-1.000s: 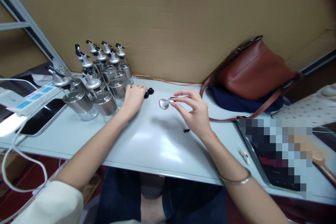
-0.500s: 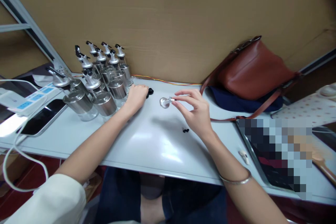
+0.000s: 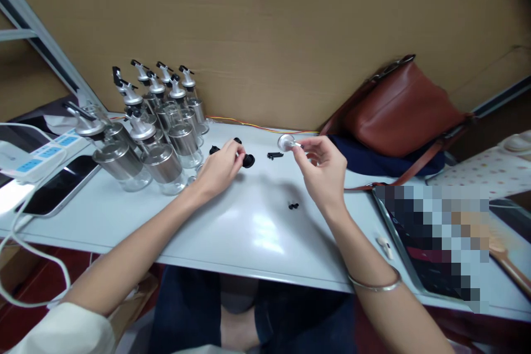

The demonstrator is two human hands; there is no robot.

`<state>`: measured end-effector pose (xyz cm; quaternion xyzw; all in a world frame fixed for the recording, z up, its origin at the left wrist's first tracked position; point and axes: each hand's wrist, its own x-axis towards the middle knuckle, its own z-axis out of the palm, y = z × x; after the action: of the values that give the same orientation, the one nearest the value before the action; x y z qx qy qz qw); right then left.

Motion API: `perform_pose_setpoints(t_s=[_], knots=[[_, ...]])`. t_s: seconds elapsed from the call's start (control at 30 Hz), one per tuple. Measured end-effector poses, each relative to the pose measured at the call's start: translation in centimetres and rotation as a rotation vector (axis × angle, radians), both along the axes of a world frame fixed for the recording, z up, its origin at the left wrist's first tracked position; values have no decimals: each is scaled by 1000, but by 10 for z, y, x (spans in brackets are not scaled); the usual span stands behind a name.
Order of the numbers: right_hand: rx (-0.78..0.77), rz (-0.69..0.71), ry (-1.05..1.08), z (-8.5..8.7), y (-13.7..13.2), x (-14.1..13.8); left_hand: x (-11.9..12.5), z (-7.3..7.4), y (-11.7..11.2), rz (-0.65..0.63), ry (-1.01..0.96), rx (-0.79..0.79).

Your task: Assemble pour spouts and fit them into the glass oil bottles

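Observation:
My right hand pinches a small silver spout cap by its stem and holds it above the white table. My left hand is closed on a round black plug, lifted just off the table. Another black plug lies behind my left hand. A thin black piece lies between my hands, and a tiny black part lies in front of my right wrist.
Several glass bottles with steel sleeves and silver pour spouts stand at the back left. A phone and power strip lie at far left. A brown leather bag leans on the cardboard wall at right, beside a tablet.
My left hand picked up a black plug and moved right with it. My right hand lifted the silver cap up and to the right.

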<state>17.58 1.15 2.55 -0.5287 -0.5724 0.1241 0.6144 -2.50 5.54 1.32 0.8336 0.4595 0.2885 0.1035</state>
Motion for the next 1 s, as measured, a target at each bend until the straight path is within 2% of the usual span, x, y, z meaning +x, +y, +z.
perform_pose_setpoints(t_s=[0.07, 0.2, 0.27, 0.37, 0.5, 0.83, 1.0], knots=[[-41, 13, 69, -1, 1, 0, -1, -7, -2, -30, -261, -115], [-114, 91, 189, -2, 2, -3, 2, -15, -5, -49, -724, -499], [-159, 170, 251, -2, 2, -5, 6, -15, -7, -43, -851, -620], [-235, 281, 310, -1, 0, -8, 11, -13, -11, -54, -945, -697], [-284, 388, 323, 1, -4, -13, 13, -10, -14, -66, -1172, -851], [-304, 474, 297, -4, -5, -15, 13, -12, -15, -119, -1249, -965], [-242, 458, 89, -7, -6, -15, 12, -11, -13, -132, -1245, -1028]])
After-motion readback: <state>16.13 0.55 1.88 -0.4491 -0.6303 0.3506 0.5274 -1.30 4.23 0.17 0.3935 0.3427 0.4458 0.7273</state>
